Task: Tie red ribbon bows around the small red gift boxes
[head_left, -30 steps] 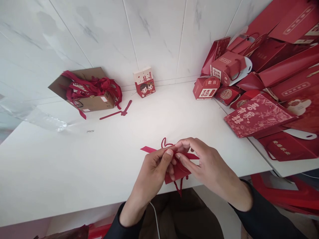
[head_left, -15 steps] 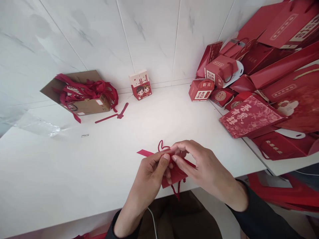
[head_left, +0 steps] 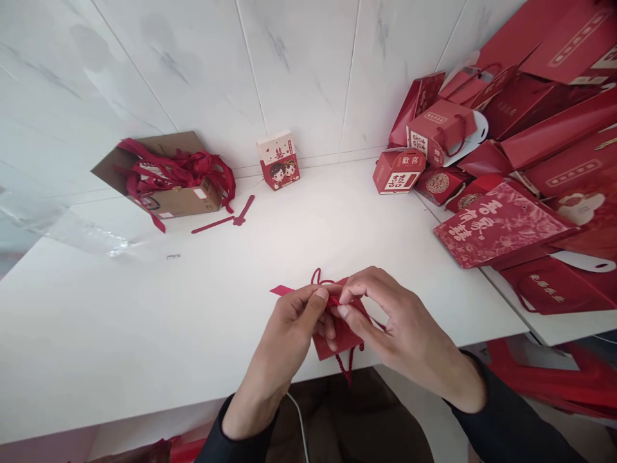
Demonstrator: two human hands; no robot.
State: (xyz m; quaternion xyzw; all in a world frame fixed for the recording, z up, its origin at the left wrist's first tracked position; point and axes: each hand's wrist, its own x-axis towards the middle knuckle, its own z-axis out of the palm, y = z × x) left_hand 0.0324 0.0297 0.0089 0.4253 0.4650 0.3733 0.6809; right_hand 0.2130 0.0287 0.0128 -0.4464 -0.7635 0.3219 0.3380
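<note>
Looking down on a white desk (head_left: 144, 334) set against a marbled wall (head_left: 299, 64). Heaped along the right side, red bags (head_left: 544, 128) and small boxes (head_left: 398, 170). At the far left, an open carton (head_left: 178, 186) spilling ribbons (head_left: 193, 167), with one loose strip (head_left: 226, 220) lying just beside it. Standing upright at the wall, alone, a printed box (head_left: 279, 161).

At the near edge, working close together, left hand (head_left: 289, 334) and right hand (head_left: 400, 328), both closed in fingertip pinches on a folded red card (head_left: 337, 337) held just over the desk's rim. Pinched between left thumb and forefinger, the card's top and a flat red band (head_left: 284, 290) poking out to the left. Gripped from the other side by the right hand, the same spot, fingertips all but touching the left's.

Drawn tighter than a second ago. No longer showing past the right fingers, the band's right tail, now covered or tucked in; cannot tell which. Raised a little behind the fingers, the card's upper corner. Unchanged, the cord (head_left: 348, 363), with one small loop standing above the fingers and a twisted length dangling below the card past the desk edge. By the look of it, fine fingertip work on band and card, well in hand.
</note>
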